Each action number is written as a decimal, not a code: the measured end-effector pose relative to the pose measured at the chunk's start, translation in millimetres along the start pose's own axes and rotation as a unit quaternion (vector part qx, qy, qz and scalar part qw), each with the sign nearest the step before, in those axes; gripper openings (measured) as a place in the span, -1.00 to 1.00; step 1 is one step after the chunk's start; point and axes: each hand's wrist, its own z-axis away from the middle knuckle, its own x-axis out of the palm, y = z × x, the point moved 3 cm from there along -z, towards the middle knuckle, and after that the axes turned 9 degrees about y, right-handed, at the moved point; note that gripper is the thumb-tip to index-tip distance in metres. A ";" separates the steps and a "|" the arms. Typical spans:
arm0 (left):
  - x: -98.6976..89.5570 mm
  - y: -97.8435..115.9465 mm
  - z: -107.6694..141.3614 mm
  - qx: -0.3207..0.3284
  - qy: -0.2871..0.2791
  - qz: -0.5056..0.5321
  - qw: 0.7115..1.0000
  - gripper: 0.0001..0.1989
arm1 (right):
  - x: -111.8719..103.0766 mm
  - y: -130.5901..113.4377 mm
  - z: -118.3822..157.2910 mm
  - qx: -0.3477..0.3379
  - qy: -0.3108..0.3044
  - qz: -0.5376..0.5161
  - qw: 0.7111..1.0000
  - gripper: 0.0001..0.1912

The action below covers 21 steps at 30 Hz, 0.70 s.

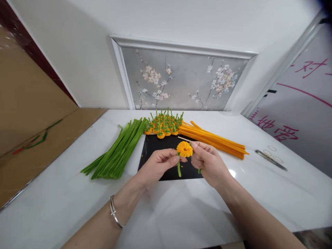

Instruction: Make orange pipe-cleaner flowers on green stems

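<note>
An orange pipe-cleaner flower (184,149) with a small hole in its middle is held up between my hands. My left hand (163,162) pinches it at its left edge, where a green pipe cleaner (179,169) hangs down from the fingers. On the other side, my right hand (207,159) is closed, thumb and forefinger at the flower's right edge. A green pipe-cleaner end (199,171) pokes out below the right fingers. A thin pale stick (183,139) reaches left from near the right fingertips; whether it is held, I cannot tell.
Behind a black mat (151,145) several orange flowers with green stems (166,122) cluster. Green pipe cleaners (116,155) lie left, orange ones (212,138) right. Scissors (271,159) and several pale rings (272,148) rest farther right on the white table (166,214). A cardboard box (38,114) borders the left.
</note>
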 end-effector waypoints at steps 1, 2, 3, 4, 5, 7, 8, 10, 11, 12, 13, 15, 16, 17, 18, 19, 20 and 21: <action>-1.3 0.0 -0.4 0.005 0.008 -0.015 1.000 -0.78 | -0.1 -0.5 0.0 -0.001 0.000 0.001 1.000 -0.63; -2.2 0.4 -0.4 0.002 0.012 -0.022 1.000 -0.77 | -0.4 -0.9 -0.1 -0.003 0.001 0.004 1.000 -0.63; -2.7 1.4 -0.1 -0.007 0.012 -0.023 1.000 -0.77 | -1.0 -1.2 -0.3 -0.005 0.003 0.013 1.000 -0.63; -2.8 3.1 0.6 -0.019 0.008 -0.017 1.000 -0.76 | -1.6 -1.2 -0.5 -0.007 0.005 0.030 1.000 -0.64; -2.5 5.3 1.5 -0.030 0.000 -0.008 1.000 -0.74 | -2.0 -1.0 -0.8 -0.008 0.007 0.057 0.998 -0.64; -1.0 10.1 3.4 -0.048 -0.026 0.010 0.998 -0.61 | -2.1 -0.8 -1.4 -0.021 0.009 0.131 0.991 -0.65; -0.1 11.8 4.1 -0.053 -0.040 0.010 0.998 -0.54 | -1.7 -0.7 -1.7 -0.031 0.009 0.168 0.985 -0.64; 1.0 12.6 4.3 -0.051 -0.056 -0.022 0.997 -0.48 | -0.4 0.3 -2.1 -0.046 0.007 0.220 0.974 -0.64; 1.1 11.9 3.8 -0.040 -0.054 -0.052 0.996 -0.50 | 0.3 1.3 -2.3 -0.046 0.004 0.231 0.972 -0.64; 0.9 11.0 3.1 -0.020 -0.042 -0.091 0.995 -0.53 | 0.8 2.8 -2.5 -0.037 -0.002 0.231 0.972 -0.63; 0.7 10.1 2.5 0.006 -0.027 -0.136 0.990 -0.56 | 1.1 4.7 -2.6 -0.020 -0.013 0.224 0.974 -0.62; 0.9 9.2 2.4 0.059 0.002 -0.227 0.972 -0.60 | 0.9 8.4 -2.5 0.020 -0.041 0.202 0.978 -0.60; 1.4 9.3 2.9 0.079 0.011 -0.264 0.961 -0.63 | 0.2 9.8 -2.3 0.039 -0.057 0.197 0.978 -0.61; 1.9 9.7 3.7 0.091 0.016 -0.292 0.952 -0.67 | -0.8 10.7 -2.0 0.054 -0.074 0.199 0.976 -0.61; 2.3 10.3 4.4 0.093 0.016 -0.307 0.947 -0.72 | -2.2 11.1 -1.7 0.065 -0.090 0.206 0.972 -0.62; 2.6 11.1 5.1 0.088 0.013 -0.311 0.946 -0.77 | -3.9 11.0 -1.4 0.072 -0.104 0.217 0.968 -0.63; 2.7 11.7 5.5 0.074 0.007 -0.306 0.949 -0.81 | -5.6 10.4 -1.2 0.075 -0.116 0.228 0.964 -0.64; 2.8 12.0 5.8 0.053 -0.004 -0.291 0.955 -0.80 | -7.2 9.3 -1.0 0.073 -0.124 0.238 0.961 -0.65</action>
